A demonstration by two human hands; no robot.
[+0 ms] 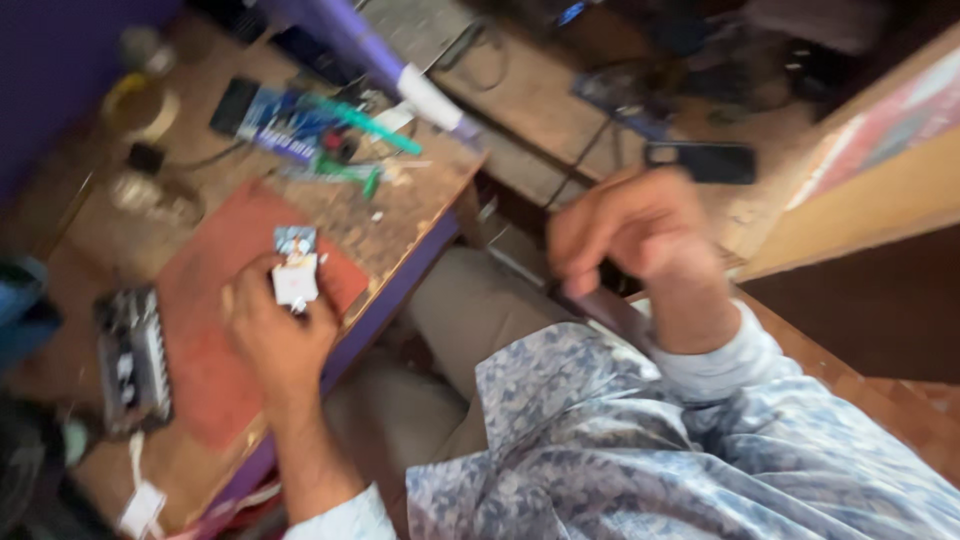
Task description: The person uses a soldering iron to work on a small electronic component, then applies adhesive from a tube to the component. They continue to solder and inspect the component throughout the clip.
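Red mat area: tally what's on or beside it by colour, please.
White and blue small part, held in the left hand: 1
Green pens: 2
Black ridged block: 1
Total: 4

Small white-and-blue packet (295,268) sitting near bench (420,215) front edge, left hand (272,335) fingers pinching it; blue flat package (285,125) lying toward far edge.

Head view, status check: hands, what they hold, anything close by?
Left hand pinches a small white part over the red mat. Right hand curled, contents blurred. Dark ridged block left of the mat.
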